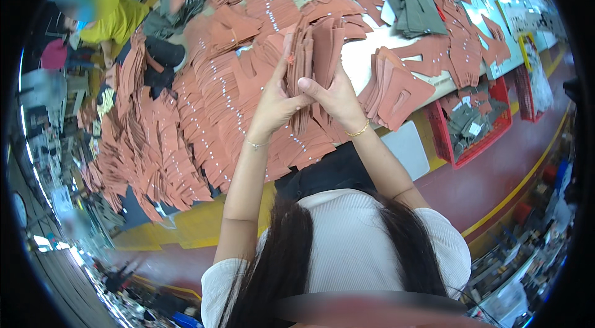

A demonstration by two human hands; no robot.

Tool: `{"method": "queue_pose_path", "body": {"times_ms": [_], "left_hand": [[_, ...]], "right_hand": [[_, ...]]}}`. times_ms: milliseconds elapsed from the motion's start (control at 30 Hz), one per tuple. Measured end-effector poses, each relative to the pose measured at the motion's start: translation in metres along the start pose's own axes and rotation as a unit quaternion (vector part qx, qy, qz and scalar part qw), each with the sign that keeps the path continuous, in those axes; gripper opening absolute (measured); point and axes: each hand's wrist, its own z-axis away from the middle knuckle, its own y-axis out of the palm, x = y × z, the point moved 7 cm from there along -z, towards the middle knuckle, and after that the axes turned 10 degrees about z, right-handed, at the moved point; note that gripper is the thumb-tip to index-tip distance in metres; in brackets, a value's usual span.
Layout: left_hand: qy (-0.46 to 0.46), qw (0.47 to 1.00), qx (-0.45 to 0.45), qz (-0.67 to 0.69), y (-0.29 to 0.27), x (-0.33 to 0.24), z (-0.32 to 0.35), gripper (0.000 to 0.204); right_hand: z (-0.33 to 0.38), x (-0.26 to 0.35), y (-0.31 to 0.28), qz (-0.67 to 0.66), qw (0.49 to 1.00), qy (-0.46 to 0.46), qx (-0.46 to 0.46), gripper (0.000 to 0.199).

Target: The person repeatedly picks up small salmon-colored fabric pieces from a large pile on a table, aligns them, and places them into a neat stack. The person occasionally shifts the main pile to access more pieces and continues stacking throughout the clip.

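Forearms converge forward; left hand (276,103) and right hand (337,98), grips closed, clasp a bundle of flat salmon-pink fabric pieces (301,58) between them.

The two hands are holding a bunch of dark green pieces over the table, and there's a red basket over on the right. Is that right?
Not quite: the pieces aren't dark green. The head view shows the left hand and right hand holding a bunch of reddish-orange pieces. They are over the table, and there is a red basket on the right.
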Motion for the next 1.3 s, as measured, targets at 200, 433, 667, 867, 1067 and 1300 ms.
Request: {"method": "queue_pose_path", "body": {"times_ms": [200,433,667,867,1067,1300], "left_hand": [[0.074,0.997,-0.018,-0.030,-0.017,-0.017,0.016,0.111],[0.043,0.992,-0.104,-0.050,-0.041,-0.027,0.039,0.112],[0.117,0.971,-0.104,-0.180,-0.030,-0.043,0.043,0.120],[0.152,0.960,-0.091,-0.219,-0.031,-0.048,0.052,0.117],[0.090,0.981,-0.086,0.147,-0.056,-0.032,0.053,0.062],[0.032,0.937,-0.120,0.325,-0.083,-0.026,0.063,0.041]], "right_hand": [[0.003,0.002,0.029,-0.038,0.998,0.012,0.059,0.059],[0.003,0.005,0.033,0.073,0.995,0.026,0.070,0.054],[0.008,0.015,0.055,0.045,0.995,-0.071,0.062,0.062],[0.009,0.006,0.052,0.039,0.998,-0.010,0.041,0.057],[0.012,0.020,0.048,0.091,0.995,-0.014,0.033,0.052],[0.005,0.023,0.045,-0.010,1.000,-0.013,-0.009,0.047]]}}
